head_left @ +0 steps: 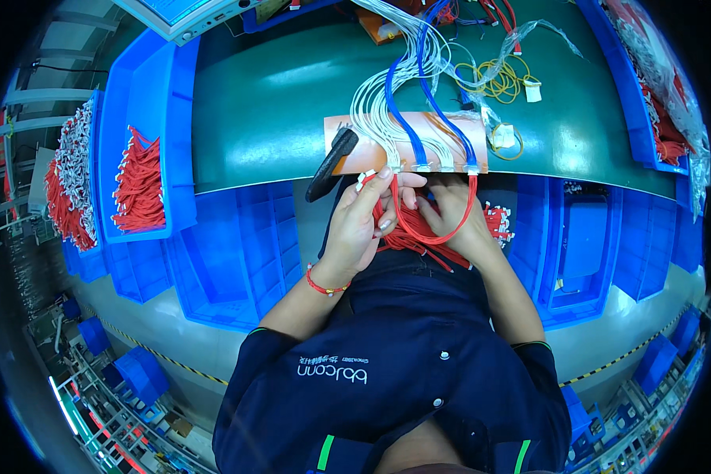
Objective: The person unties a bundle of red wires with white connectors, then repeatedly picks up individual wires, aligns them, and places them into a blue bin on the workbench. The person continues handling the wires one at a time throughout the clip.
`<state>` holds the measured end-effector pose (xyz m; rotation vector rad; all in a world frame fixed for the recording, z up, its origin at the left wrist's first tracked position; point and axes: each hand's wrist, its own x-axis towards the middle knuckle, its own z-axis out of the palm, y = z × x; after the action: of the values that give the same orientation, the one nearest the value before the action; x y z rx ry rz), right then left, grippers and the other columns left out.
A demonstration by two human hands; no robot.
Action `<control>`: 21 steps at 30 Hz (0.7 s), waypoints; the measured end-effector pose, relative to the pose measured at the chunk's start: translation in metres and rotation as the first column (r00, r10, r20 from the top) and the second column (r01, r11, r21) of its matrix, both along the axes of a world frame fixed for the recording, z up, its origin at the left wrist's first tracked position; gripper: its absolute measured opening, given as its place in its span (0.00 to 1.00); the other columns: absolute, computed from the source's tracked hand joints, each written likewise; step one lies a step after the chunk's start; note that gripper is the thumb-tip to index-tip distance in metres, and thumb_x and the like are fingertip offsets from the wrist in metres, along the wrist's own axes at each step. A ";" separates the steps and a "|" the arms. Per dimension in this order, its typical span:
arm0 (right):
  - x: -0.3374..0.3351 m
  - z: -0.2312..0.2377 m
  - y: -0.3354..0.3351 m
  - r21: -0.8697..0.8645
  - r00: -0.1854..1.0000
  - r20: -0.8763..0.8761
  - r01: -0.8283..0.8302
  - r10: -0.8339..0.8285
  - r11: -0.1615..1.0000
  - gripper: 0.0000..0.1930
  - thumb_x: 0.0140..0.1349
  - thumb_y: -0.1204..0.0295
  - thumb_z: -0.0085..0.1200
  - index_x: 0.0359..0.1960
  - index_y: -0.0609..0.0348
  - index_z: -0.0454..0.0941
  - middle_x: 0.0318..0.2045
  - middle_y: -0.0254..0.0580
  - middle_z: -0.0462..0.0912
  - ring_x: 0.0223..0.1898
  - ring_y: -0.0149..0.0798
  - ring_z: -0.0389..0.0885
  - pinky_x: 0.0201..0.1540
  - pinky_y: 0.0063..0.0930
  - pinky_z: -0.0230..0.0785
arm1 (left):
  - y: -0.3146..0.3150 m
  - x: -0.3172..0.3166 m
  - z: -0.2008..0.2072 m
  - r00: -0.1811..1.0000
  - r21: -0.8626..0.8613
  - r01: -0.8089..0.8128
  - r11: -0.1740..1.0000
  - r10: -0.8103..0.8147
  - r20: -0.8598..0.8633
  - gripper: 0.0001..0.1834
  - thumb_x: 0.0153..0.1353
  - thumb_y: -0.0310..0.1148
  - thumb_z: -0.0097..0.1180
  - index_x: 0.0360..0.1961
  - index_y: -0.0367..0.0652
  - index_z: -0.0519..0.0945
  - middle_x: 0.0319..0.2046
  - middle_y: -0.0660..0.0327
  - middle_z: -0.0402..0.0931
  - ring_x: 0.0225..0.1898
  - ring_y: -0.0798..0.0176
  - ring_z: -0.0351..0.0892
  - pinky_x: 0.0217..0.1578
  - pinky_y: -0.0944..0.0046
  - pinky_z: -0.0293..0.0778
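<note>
Head view, looking down. Shows a glossy green tabletop (276, 103) across the top, a dark navy work shirt (419, 347) below, and at left a deep blue plastic bin (183, 118) with short red cables inside. Has more blue plastic tubs (272, 229) under the table edge. Next size down: a flat orange-brown fixture board (475, 134) at the near table edge, with a fan of thin white wires (371, 87) and two thicker blue cables (393, 87) running to its front.

Puts both bare hands just in front of the board, near each other. Shows the left hand (359, 221) curled, apparently pinching a white-plugged red cable end (364, 181) beside the thumb; exact contact partly hidden. Shows the right hand (450, 209) bent over a bundle of red cables (407, 235) on the lap; cannot tell whether pinching anything, fingertips hidden. Includes one looped red cable (472, 193) hanging from the board's front edge, both ends apparently at white connectors there.

Judge step: probably mid plug-in or check of the looped cable, with another one at hand. For the next move, seems to need a straight pull at the plugs, not the wires, then square lining-up of a fresh plug. Watch for snagging in the bundle.
</note>
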<state>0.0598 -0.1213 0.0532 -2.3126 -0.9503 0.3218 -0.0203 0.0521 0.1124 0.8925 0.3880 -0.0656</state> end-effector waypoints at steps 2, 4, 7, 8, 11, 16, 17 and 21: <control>-0.002 -0.014 0.006 -0.023 0.999 -0.029 -0.017 0.016 1.000 0.11 0.62 0.68 0.57 0.39 0.64 0.79 0.39 0.57 0.81 0.40 0.56 0.82 0.43 0.50 0.74 | 0.000 0.001 0.004 0.999 0.008 0.035 0.999 -0.035 -0.016 0.23 0.77 0.39 0.40 0.48 0.28 0.80 0.30 0.62 0.77 0.20 0.78 0.59 0.21 0.75 0.56; -0.002 -0.018 0.006 0.027 1.000 -0.019 0.012 -0.011 1.000 0.10 0.63 0.68 0.57 0.37 0.63 0.80 0.35 0.54 0.82 0.38 0.56 0.82 0.42 0.49 0.74 | -0.002 0.002 0.003 0.999 0.051 0.040 0.998 -0.039 -0.016 0.23 0.77 0.39 0.40 0.46 0.28 0.81 0.30 0.62 0.77 0.23 0.76 0.63 0.25 0.74 0.61; -0.001 -0.018 0.004 -0.025 0.997 -0.062 0.045 -0.046 0.999 0.10 0.63 0.68 0.57 0.35 0.64 0.81 0.31 0.52 0.83 0.35 0.55 0.83 0.40 0.48 0.75 | -0.008 0.003 -0.004 1.000 0.114 0.020 0.993 -0.021 0.009 0.23 0.77 0.39 0.41 0.42 0.29 0.82 0.29 0.62 0.77 0.29 0.73 0.70 0.33 0.70 0.67; -0.001 -0.016 0.003 -0.063 0.995 -0.085 0.055 -0.061 0.996 0.10 0.64 0.68 0.57 0.35 0.64 0.82 0.30 0.52 0.84 0.34 0.55 0.83 0.40 0.48 0.75 | -0.007 0.001 -0.004 0.999 0.098 0.026 0.995 -0.028 0.018 0.23 0.77 0.39 0.41 0.40 0.30 0.82 0.29 0.61 0.77 0.30 0.72 0.71 0.36 0.69 0.68; -0.005 -0.008 0.001 0.147 0.970 -0.203 0.169 -0.137 0.975 0.11 0.65 0.67 0.57 0.36 0.65 0.83 0.30 0.52 0.85 0.33 0.55 0.84 0.40 0.46 0.76 | -0.012 -0.009 0.003 0.991 0.095 0.118 0.988 -0.124 0.051 0.24 0.77 0.41 0.41 0.34 0.31 0.80 0.20 0.61 0.74 0.25 0.68 0.72 0.34 0.64 0.71; -0.006 0.007 -0.007 0.347 0.780 -0.625 0.255 0.020 0.902 0.09 0.69 0.73 0.56 0.43 0.67 0.79 0.36 0.40 0.84 0.35 0.29 0.81 0.41 0.26 0.75 | -0.023 -0.038 0.009 0.915 -0.409 0.383 0.828 -0.401 0.044 0.24 0.78 0.43 0.41 0.30 0.35 0.75 0.13 0.70 0.54 0.14 0.75 0.53 0.16 0.69 0.56; -0.006 0.010 -0.009 0.374 0.744 -0.665 0.262 0.061 0.890 0.08 0.69 0.73 0.55 0.43 0.67 0.78 0.35 0.38 0.83 0.35 0.27 0.80 0.40 0.24 0.74 | -0.023 -0.041 0.007 0.880 -0.473 0.429 0.769 -0.474 0.027 0.23 0.78 0.42 0.41 0.31 0.35 0.75 0.14 0.72 0.53 0.14 0.76 0.51 0.15 0.70 0.51; -0.013 0.029 -0.016 0.414 0.746 -0.659 0.257 0.094 0.873 0.05 0.68 0.74 0.56 0.39 0.65 0.78 0.27 0.31 0.81 0.28 0.22 0.76 0.33 0.21 0.69 | -0.020 -0.041 0.006 0.967 -0.212 0.217 0.953 -0.240 -0.087 0.17 0.76 0.39 0.47 0.36 0.36 0.77 0.16 0.75 0.54 0.16 0.79 0.48 0.18 0.71 0.44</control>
<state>0.0467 -0.1374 0.0819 -1.5716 -0.4728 0.7244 -0.0616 0.0324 0.1186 0.7322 0.3739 -0.3644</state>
